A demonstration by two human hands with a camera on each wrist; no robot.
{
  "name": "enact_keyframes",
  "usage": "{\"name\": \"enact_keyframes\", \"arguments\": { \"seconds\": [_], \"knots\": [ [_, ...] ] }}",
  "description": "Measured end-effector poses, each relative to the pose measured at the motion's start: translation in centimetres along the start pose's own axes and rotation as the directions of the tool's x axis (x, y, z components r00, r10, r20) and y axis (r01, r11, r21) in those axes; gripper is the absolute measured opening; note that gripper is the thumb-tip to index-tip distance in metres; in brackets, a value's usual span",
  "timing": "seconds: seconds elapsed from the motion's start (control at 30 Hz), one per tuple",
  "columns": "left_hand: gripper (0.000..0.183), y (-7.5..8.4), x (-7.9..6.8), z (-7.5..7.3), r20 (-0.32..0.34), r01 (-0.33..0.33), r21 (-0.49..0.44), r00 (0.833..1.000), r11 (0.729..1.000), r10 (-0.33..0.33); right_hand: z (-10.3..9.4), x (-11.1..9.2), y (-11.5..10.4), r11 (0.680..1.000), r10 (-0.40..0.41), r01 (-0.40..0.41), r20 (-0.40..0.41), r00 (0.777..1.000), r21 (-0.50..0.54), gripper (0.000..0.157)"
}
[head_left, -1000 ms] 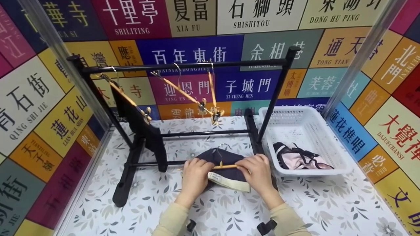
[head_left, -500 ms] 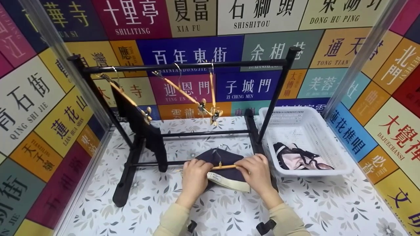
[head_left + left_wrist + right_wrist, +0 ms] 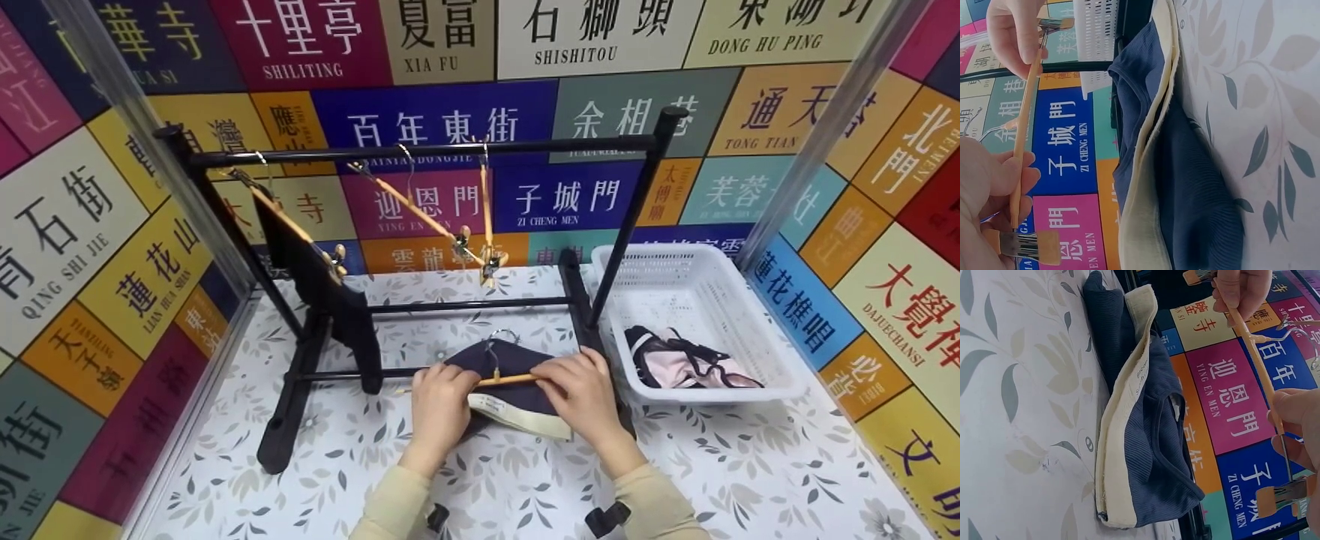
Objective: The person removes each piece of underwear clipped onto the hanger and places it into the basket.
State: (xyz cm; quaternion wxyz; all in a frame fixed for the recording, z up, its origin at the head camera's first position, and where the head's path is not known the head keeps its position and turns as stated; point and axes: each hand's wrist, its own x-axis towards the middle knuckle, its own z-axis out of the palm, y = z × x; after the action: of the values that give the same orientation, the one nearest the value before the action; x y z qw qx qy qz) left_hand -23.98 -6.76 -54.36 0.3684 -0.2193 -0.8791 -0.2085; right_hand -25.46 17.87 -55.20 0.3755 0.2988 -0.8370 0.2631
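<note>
At 9 o'clock a black garment (image 3: 351, 322) hangs from the rack (image 3: 570, 146); the wall panel (image 3: 448, 201) at 11 o'clock reads "YING EN MEN". At 6 o'clock, the left hand (image 3: 440, 401) and right hand (image 3: 581, 386), fingers closed, pinch a wooden hanger (image 3: 514, 379) apart from the navy garment (image 3: 525, 357) on the counter (image 3: 510, 499). Only the wrist views expose the hanger's clips (image 3: 1047, 247). At 3 o'clock, a white basket (image 3: 660, 259) contains pink-and-black cloth (image 3: 686, 365).

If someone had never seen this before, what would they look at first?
Probably the bright wall full of big writing at the back, then the black rack before it. At the front, a wooden hanger is held by the left grip and right grip above navy clothing.
</note>
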Motion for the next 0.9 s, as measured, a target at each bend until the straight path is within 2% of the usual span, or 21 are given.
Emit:
{"name": "enact_keyframes", "arguments": {
  "seconds": [0.37, 0.6, 0.9],
  "knots": [
    [0.017, -1.4, -0.5, 0.0, -0.034, 0.076, 0.036, 0.997, 0.996, -0.074, 0.2, -0.1, -0.2, 0.999, -0.025, 0.025, -0.005, 1.000, 0.033, 0.026],
    [0.016, -2.2, -0.7, -0.5, -0.038, 0.092, 0.051, 0.995, 0.994, -0.090, 0.7, -0.8, -0.3, 1.000, -0.009, 0.008, 0.057, 0.998, 0.020, 0.022],
    [0.013, -3.3, -1.0, -1.6, -0.001, 0.135, 0.057, 0.991, 0.989, -0.135, 1.7, -1.8, 0.1, 0.999, -0.005, 0.000, 0.142, 0.990, 0.032, 0.028]
  ]
}}
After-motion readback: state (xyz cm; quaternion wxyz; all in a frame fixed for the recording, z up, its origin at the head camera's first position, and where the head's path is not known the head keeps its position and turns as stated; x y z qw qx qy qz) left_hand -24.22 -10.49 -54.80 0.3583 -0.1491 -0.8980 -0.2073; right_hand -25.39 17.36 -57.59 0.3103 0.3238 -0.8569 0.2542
